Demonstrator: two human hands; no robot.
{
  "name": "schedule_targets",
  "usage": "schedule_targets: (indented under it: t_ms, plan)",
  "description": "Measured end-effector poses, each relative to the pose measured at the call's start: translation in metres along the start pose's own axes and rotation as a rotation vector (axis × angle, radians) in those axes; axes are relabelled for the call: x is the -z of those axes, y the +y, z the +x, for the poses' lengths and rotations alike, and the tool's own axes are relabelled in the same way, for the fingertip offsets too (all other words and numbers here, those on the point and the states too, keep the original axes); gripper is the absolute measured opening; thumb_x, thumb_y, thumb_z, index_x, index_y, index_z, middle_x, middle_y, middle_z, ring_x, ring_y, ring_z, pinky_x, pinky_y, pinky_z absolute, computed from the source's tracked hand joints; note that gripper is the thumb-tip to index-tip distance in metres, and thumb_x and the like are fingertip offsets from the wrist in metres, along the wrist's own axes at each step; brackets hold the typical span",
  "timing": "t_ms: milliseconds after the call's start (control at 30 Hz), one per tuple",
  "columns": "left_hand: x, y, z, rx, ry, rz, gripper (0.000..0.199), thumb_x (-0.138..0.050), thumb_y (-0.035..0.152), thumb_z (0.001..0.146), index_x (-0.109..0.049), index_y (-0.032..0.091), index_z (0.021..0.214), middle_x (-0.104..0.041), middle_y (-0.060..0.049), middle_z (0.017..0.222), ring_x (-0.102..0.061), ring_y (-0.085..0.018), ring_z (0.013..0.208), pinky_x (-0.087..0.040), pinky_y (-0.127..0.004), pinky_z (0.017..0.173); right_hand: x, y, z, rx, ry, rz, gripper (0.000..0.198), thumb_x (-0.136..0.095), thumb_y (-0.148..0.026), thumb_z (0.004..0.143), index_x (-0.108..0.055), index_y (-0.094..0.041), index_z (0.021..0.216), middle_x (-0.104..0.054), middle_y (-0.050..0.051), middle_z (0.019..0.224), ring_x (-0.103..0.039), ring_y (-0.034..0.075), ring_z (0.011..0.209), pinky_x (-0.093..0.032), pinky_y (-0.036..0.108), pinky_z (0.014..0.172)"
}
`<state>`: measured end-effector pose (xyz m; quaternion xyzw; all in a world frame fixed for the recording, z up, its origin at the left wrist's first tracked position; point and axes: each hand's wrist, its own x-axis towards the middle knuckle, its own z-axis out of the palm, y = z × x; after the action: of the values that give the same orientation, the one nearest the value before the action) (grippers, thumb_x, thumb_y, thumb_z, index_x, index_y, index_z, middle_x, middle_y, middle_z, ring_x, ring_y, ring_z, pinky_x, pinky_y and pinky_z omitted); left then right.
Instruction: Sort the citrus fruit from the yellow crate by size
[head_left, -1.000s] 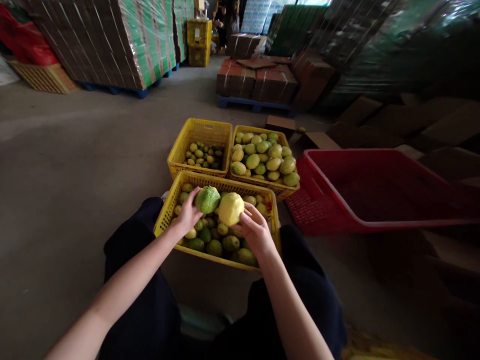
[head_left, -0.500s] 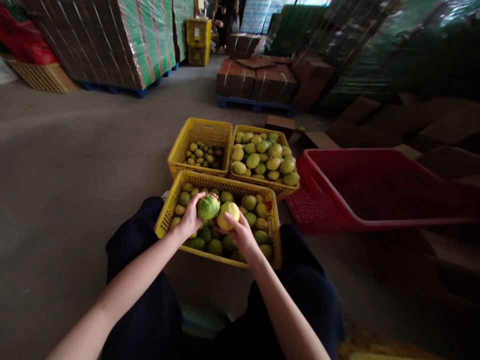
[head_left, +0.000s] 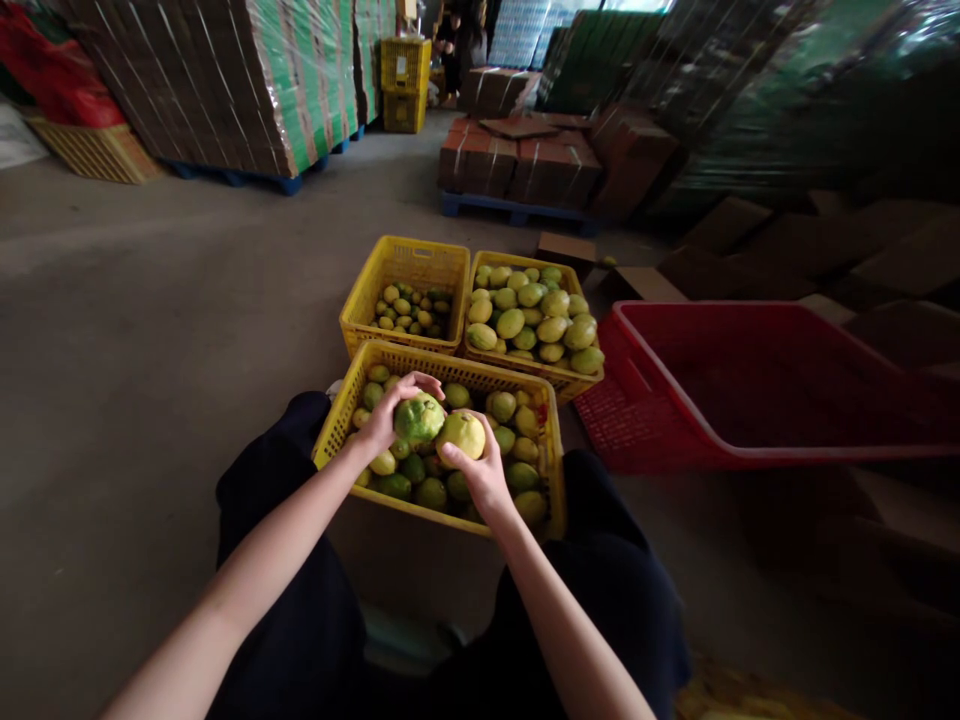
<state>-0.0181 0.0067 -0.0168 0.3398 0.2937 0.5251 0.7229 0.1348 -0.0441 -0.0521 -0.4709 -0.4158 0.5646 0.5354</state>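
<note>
My left hand (head_left: 385,420) is wrapped round a bumpy green lemon (head_left: 418,418), its fingers over the far side. Close beside it, my right hand (head_left: 485,470) grips a yellow lemon (head_left: 463,434) with the thumb along its near side. Both fruits are held above a yellow crate (head_left: 553,440) between my knees. Green and yellow lemons (head_left: 430,494) lie inside that crate, partly covered by my hands.
Behind stand a yellow crate (head_left: 352,308) with small lemons low inside and another yellow crate (head_left: 536,375) heaped with larger ones. A red crate (head_left: 667,400) is at the right. Strapped cartons (head_left: 555,165) sit on a blue pallet. Wrapped stacks (head_left: 307,90) rise further back.
Both lemons stay in my hands, turned slightly. My right hand's fingers have come up round the far side of the yellow lemon. The whole view has shifted a little.
</note>
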Motion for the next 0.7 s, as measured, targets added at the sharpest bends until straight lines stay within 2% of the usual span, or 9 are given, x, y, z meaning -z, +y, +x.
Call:
schedule_targets:
  t_ms: [167,300,400,567,700]
  plan:
    - [-0.001,0.01,-0.007,-0.019,-0.096,0.055,0.034,-0.059,0.046,0.079,-0.07,0.015,0.07,-0.07,-0.008,0.071,-0.066,-0.022,0.071,-0.049,-0.029,0.066,-0.004,-0.007,-0.007,0.121,-0.026,-0.067,0.061,-0.09,-0.042,0.053,-0.058,-0.025,0.102,-0.062,0.0,0.097,-0.059,0.019,0.086,-0.052,0.031,0.079]
    - [0.005,0.012,-0.009,0.011,-0.052,0.056,0.039,-0.057,0.049,0.08,-0.071,0.017,0.062,-0.068,-0.009,0.066,-0.067,-0.026,0.082,-0.05,-0.033,0.076,-0.005,-0.006,-0.011,0.192,-0.091,-0.129,0.063,-0.092,-0.036,0.051,-0.059,-0.025,0.102,-0.064,0.002,0.1,-0.06,0.02,0.089,-0.052,0.033,0.083]
    - [0.009,0.013,-0.008,0.005,-0.02,0.036,0.045,-0.052,0.049,0.084,-0.069,0.018,0.057,-0.068,-0.009,0.065,-0.067,-0.026,0.083,-0.05,-0.035,0.084,-0.006,-0.004,-0.013,0.219,-0.129,-0.163,0.06,-0.091,-0.035,0.052,-0.06,-0.025,0.102,-0.065,0.002,0.098,-0.06,0.02,0.086,-0.052,0.033,0.08]
    - [0.01,0.013,-0.006,-0.019,-0.046,0.035,0.042,-0.052,0.049,0.084,-0.072,0.016,0.067,-0.068,-0.009,0.071,-0.064,-0.021,0.072,-0.049,-0.031,0.073,-0.006,-0.003,-0.015,0.26,-0.157,-0.198,0.058,-0.09,-0.032,0.054,-0.061,-0.026,0.103,-0.066,0.002,0.096,-0.06,0.02,0.083,-0.052,0.033,0.078]
    - [0.01,0.014,-0.005,0.002,-0.015,-0.026,0.037,-0.052,0.046,0.085,-0.071,0.015,0.078,-0.069,-0.008,0.076,-0.065,-0.02,0.072,-0.049,-0.03,0.073,-0.007,-0.002,-0.018,0.3,-0.182,-0.25,0.059,-0.091,-0.035,0.053,-0.062,-0.026,0.103,-0.067,0.003,0.097,-0.062,0.021,0.084,-0.053,0.035,0.079]
